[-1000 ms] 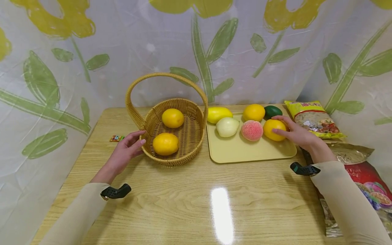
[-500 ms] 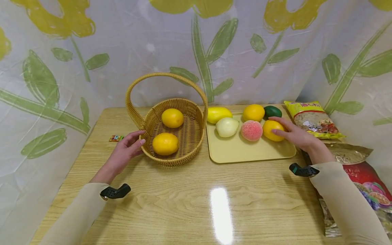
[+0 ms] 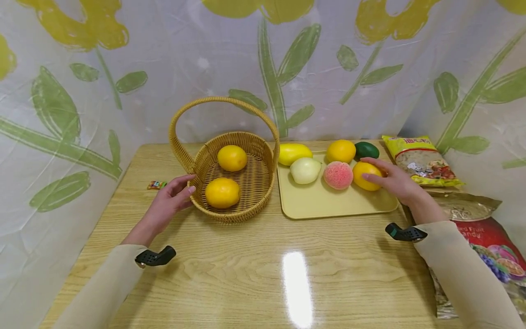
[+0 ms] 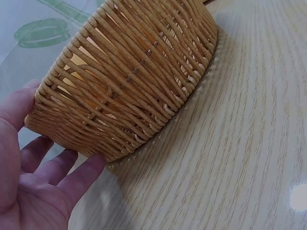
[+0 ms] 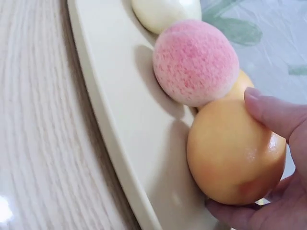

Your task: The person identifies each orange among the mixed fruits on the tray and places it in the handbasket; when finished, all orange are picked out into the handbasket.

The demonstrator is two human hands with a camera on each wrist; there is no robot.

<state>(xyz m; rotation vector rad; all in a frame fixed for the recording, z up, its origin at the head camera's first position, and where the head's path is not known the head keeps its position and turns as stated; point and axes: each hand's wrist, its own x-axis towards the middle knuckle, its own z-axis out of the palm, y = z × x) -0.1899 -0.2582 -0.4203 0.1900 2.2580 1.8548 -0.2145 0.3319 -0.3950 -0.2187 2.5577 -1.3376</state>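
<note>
My left hand (image 3: 174, 199) holds the near left rim of a wicker basket (image 3: 259, 208) with a tall arched handle. In the left wrist view its thumb is at the rim and its fingers rest against the woven outer wall (image 4: 139, 72). Two yellow fruits (image 3: 223, 193) lie inside the basket. My right hand (image 3: 396, 180) grips a round orange-yellow fruit (image 5: 230, 153) at the right end of a pale yellow tray (image 3: 328, 205), thumb on one side and fingers beneath. Beside that fruit sits a fuzzy pink peach (image 5: 196, 62).
The tray also bears a pale pear (image 3: 305, 171), a long yellow fruit (image 3: 294, 153), another orange-yellow fruit (image 3: 341, 151) and a dark green fruit (image 3: 366, 150). A yellow food bag (image 3: 423, 160) and a red bag (image 3: 489, 242) lie at the right. A small wrapped candy (image 3: 156, 185) lies at the left.
My right wrist has shifted slightly left, and the fruit in that hand has tilted a little toward me. The left hand and the basket stay where they were.
</note>
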